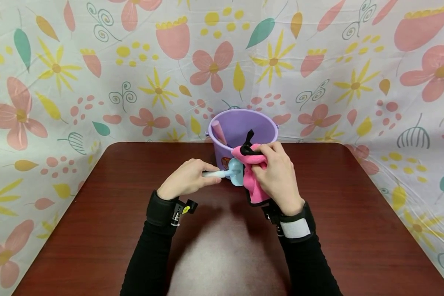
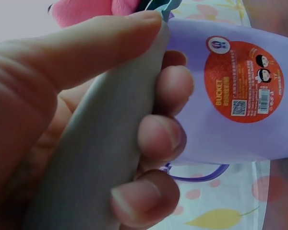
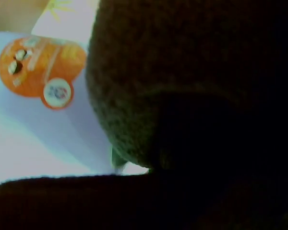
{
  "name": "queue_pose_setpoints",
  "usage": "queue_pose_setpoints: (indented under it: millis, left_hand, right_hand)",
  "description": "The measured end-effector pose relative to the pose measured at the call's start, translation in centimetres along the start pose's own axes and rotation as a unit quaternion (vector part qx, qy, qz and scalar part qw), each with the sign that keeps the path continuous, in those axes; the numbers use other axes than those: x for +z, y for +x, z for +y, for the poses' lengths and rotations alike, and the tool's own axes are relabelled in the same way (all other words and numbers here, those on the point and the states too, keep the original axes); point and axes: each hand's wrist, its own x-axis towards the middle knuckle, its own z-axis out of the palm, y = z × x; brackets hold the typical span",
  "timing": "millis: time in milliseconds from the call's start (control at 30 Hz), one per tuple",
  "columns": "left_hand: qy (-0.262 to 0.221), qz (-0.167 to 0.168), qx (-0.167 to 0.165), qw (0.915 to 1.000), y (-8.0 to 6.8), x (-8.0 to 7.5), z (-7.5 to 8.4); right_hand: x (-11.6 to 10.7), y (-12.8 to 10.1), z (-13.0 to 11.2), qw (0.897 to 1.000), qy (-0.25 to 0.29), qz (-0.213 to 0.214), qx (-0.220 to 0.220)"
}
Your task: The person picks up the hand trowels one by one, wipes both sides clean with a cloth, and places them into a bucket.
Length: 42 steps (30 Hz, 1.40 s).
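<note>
My left hand (image 1: 186, 179) grips the handle of a light blue toy scoop (image 1: 232, 172) just in front of a purple bucket (image 1: 240, 125). In the left wrist view the fingers (image 2: 158, 139) curl round the grey-looking handle (image 2: 101, 153), with the bucket (image 2: 230, 96) and its orange label close behind. My right hand (image 1: 275, 172) holds a pink cloth with black trim (image 1: 253, 181) against the scoop's bowl. A pink stick-like toy (image 1: 219, 131) leans inside the bucket. The right wrist view is mostly dark cloth (image 3: 192, 96), with the bucket label (image 3: 38, 67) at upper left.
The dark red-brown table (image 1: 96, 230) carries the bucket near its far edge. A floral plastic sheet (image 1: 96, 74) hangs behind and along both sides of the table.
</note>
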Motion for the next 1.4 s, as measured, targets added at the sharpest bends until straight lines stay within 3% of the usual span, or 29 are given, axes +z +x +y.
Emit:
queue_pose_setpoints:
  millis: [300, 733, 1167, 1400]
  left_hand:
    - [0.010, 0.014, 0.014, 0.9998, 0.7, 0.7, 0.0]
    - [-0.029, 0.007, 0.010, 0.9995, 0.7, 0.3, -0.9]
    - [-0.040, 0.013, 0.001, 0.9991, 0.0, -0.2, -0.7]
    - [-0.040, 0.014, -0.010, 0.9990, 0.0, -0.3, -0.6]
  right_hand:
    - [2.0, -0.3, -1.1, 0.998, -0.006, -0.056, -0.022]
    - [2.4, -0.2, -0.2, 0.996, -0.025, -0.082, -0.021]
    - [1.3, 0.1, 1.7, 0.999, -0.016, -0.046, -0.012]
    - [0.1, 0.4, 3.1, 1.000, -0.017, -0.017, 0.016]
